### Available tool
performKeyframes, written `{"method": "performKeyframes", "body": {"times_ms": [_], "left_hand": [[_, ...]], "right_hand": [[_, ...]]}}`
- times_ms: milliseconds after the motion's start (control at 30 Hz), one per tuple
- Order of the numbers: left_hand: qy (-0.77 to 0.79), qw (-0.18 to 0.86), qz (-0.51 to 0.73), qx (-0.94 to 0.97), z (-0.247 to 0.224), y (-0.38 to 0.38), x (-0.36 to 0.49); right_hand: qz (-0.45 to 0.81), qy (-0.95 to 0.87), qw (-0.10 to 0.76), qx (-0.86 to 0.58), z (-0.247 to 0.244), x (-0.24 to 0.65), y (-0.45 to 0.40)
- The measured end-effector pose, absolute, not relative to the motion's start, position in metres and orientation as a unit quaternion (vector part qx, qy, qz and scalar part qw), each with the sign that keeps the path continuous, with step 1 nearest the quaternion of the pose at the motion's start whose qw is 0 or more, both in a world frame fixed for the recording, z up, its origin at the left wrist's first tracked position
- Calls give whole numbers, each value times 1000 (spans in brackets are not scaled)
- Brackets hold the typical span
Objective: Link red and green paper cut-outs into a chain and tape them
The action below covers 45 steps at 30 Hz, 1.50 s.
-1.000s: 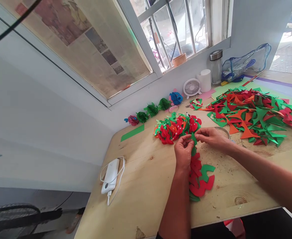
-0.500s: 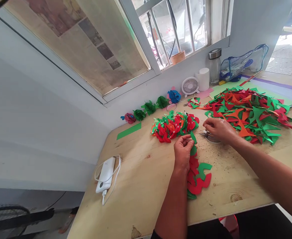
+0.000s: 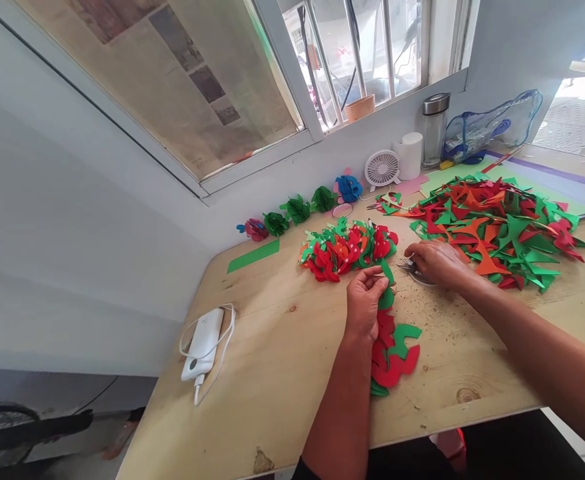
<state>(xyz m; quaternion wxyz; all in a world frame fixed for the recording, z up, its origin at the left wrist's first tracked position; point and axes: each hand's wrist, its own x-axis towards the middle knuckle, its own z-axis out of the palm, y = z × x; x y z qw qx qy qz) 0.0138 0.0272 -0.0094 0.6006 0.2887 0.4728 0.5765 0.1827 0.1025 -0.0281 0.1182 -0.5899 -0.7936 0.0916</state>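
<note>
room: pale wall [image 3: 282,170], barred window [image 3: 357,60]; below them, one wooden worktop [image 3: 267,353], knotted, chipped at the near edge.

left hand [image 3: 365,303]: grip closed, thumb and forefinger pinched on a green paper piece [image 3: 386,280], which stands above the worktop's middle. beneath and beside the forearm, loose red cut-outs [image 3: 390,367], with a green curved cut-out [image 3: 405,339] touching them.

right hand [image 3: 437,263]: fingers bent down at a shallow round dish [image 3: 419,281], metal points showing beside the fingertips; cannot tell whether this grip is clamped on anything.

beyond the left hand: one cluster of red, green and orange shapes [image 3: 347,248]. beyond the right: one large heap of offcuts [image 3: 497,227].

along the wall: a row of folded paper ornaments [image 3: 297,209], small white fan [image 3: 382,169], white cylinder [image 3: 411,157], glass bottle [image 3: 433,137], clear blue-edged bag [image 3: 492,127].

far left of worktop: green strip [image 3: 253,257]; white power bank [image 3: 205,341] with cable.
</note>
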Motion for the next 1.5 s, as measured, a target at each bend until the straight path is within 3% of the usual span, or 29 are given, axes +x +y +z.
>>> {"method": "performKeyframes", "body": {"times_ms": [800, 967, 1067, 1167, 1267, 1500], "left_hand": [[470, 607, 559, 314, -10, 26, 16], [460, 612, 565, 308, -9, 25, 17], [467, 608, 568, 300, -8, 26, 17], [481, 597, 573, 290, -9, 27, 17], [488, 576, 590, 286, -11, 28, 17], [489, 539, 624, 285, -10, 28, 18]], "right_hand": [[76, -739, 153, -652, -20, 175, 92], [90, -720, 213, -654, -20, 175, 93], [167, -692, 302, -634, -19, 173, 95], [348, -631, 391, -573, -13, 168, 91], [500, -563, 415, -510, -3, 160, 81], [536, -559, 421, -473, 11, 143, 59]]}}
